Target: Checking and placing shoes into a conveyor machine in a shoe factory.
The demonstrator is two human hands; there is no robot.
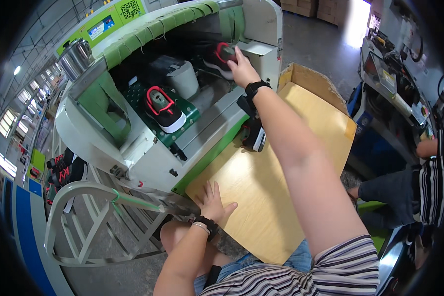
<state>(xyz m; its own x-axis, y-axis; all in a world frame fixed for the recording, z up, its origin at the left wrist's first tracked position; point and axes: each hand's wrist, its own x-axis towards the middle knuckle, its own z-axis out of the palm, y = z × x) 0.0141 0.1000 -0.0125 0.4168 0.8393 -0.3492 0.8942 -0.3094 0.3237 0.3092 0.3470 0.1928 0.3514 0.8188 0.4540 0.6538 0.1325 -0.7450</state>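
My right hand reaches into the mouth of a white and green machine. Its fingers and thumb grip a black shoe with red collar trim and a white sole. A second shoe of the same look rests toe outward on the green perforated belt, left of a grey block. Fingers spread, my left hand lies at the left edge of the wooden board and holds nothing. A third dark shoe with a white sole is on the board by the machine, partly behind my right wrist.
The white machine housing has green cloth flaps over its opening. A metal pot stands on top. At left is a grey tubular rack, with more shoes behind it. A co-worker is at the right.
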